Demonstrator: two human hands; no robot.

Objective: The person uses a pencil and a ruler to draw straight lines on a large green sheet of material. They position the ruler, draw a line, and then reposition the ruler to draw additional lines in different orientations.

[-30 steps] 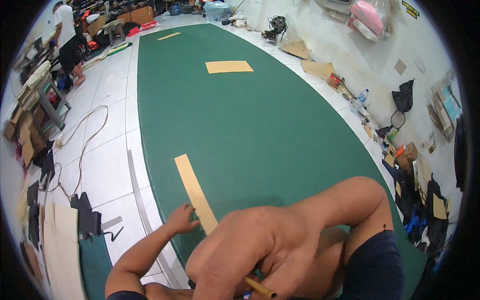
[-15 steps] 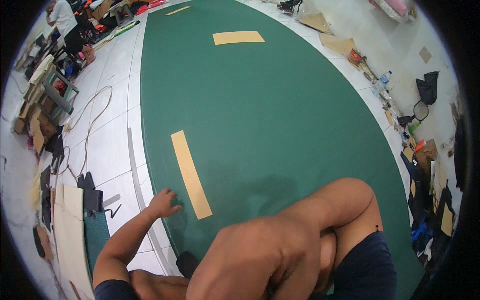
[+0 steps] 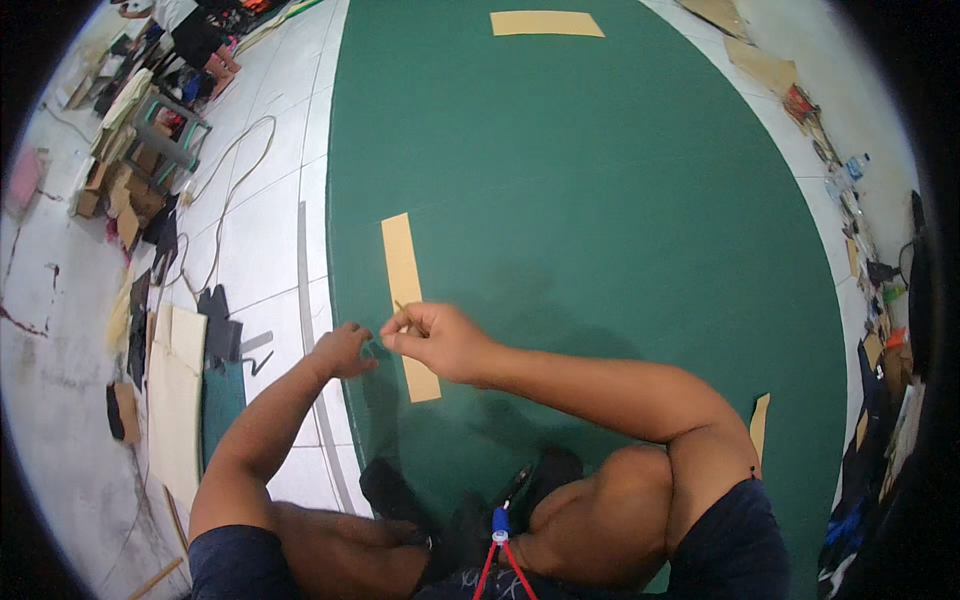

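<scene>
My right hand point(image 3: 442, 342) is above a long tan card strip point(image 3: 402, 255) that lies on a wide green sheet point(image 3: 600, 230). Its fingertips pinch a slim yellowish stick point(image 3: 400, 306); only a short tip shows, so its exact kind is unclear. Close by on the left, my left hand point(image 3: 345, 350) hovers at the sheet's left edge, fingers bent but apart, with nothing visible in them. The right hand hides the middle of the strip.
A long metal ruler point(image 3: 308, 330) lies on white tiles along the sheet's left edge. Farther left are a cream board point(image 3: 178, 400), a grey stool point(image 3: 165, 130) and a standing person point(image 3: 185, 30). Another tan card piece point(image 3: 547, 23) lies at the far end; clutter lines the right wall.
My right hand, hidden before, has come across to the strip with the yellowish stick in it. My left hand stays near the sheet's edge. The view has tilted down toward my legs.
</scene>
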